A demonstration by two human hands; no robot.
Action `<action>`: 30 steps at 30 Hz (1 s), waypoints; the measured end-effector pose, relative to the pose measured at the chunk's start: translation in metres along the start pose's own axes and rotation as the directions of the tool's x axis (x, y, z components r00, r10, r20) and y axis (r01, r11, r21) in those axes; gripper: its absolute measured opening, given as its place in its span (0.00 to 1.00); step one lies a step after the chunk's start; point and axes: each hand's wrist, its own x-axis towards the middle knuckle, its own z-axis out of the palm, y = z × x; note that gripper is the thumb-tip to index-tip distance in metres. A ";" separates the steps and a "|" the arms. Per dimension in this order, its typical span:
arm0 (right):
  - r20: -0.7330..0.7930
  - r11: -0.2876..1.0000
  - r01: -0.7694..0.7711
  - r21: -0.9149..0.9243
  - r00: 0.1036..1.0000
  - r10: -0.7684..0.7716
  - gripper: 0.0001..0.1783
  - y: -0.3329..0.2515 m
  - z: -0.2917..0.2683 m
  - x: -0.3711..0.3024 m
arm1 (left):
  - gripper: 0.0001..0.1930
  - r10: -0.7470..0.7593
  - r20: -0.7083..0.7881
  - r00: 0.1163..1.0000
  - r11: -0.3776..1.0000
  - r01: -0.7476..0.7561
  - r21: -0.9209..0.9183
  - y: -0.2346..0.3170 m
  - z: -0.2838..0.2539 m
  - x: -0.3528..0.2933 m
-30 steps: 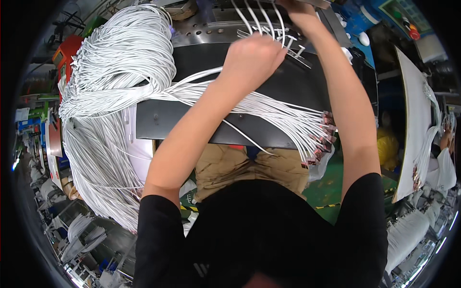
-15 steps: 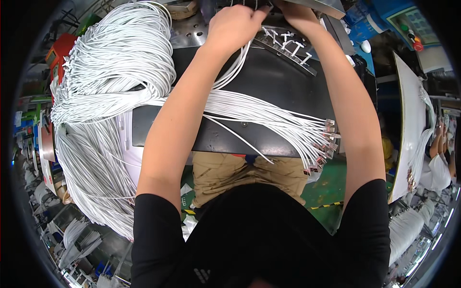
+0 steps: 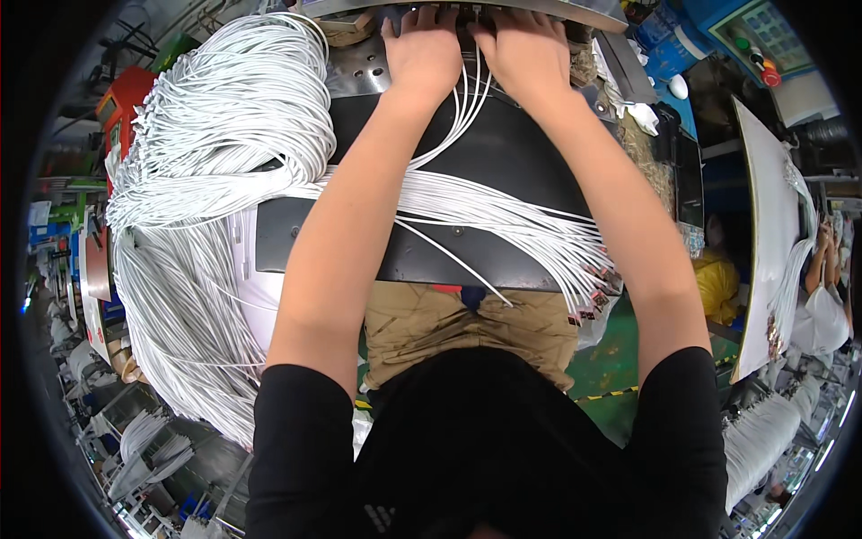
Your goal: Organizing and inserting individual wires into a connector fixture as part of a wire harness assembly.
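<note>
Both hands reach to the top of the view, at the front of a metal machine. My left hand (image 3: 424,56) lies palm down with its thumb apart and its fingers stretched forward. Close beside it, my right hand (image 3: 528,56) is also spread, thumb toward the left hand. The fingertips of both are partly hidden at the machine's metal edge (image 3: 575,13). Several white cables (image 3: 467,110) run up between the hands into the machine. Below them, a bundle of white cables (image 3: 503,212) crosses the black work surface (image 3: 530,153), its metal plug ends (image 3: 588,305) at the right front.
A large coil of white cables (image 3: 233,99) is heaped at the left, with more strands (image 3: 180,314) hanging down. On the right are a blue control box (image 3: 763,36) with buttons, a white board (image 3: 763,242) and a yellow bag (image 3: 716,286). Another person (image 3: 822,310) sits farther right.
My right hand has moved left and now lies flat beside the left, which has opened out. The metal bar with small white moulded pieces no longer shows on the work surface.
</note>
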 end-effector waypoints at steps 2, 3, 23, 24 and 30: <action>-0.128 0.987 0.010 -0.162 0.991 -0.031 0.19 -0.003 0.005 -0.004 | 0.23 0.020 -0.065 0.998 0.996 -0.014 0.092 0.001 0.001 -0.001; -0.055 0.992 -0.023 -0.127 0.998 0.016 0.19 0.005 0.018 -0.007 | 0.23 0.020 -0.067 0.998 0.996 -0.014 0.088 0.004 0.002 0.000; -0.191 0.549 -0.650 0.526 0.539 0.820 0.13 0.055 -0.177 -0.246 | 0.16 -0.072 0.925 0.373 -0.047 0.925 -0.377 0.092 -0.246 -0.191; -0.225 0.563 -0.697 0.443 0.522 0.823 0.12 0.051 -0.179 -0.279 | 0.17 -0.077 0.958 0.276 -0.167 0.944 -0.285 0.091 -0.247 -0.219; 0.525 0.247 -0.857 0.453 0.480 0.703 0.10 -0.063 -0.153 -0.376 | 0.15 -0.707 0.701 0.088 -0.398 0.770 -0.498 0.071 -0.218 -0.273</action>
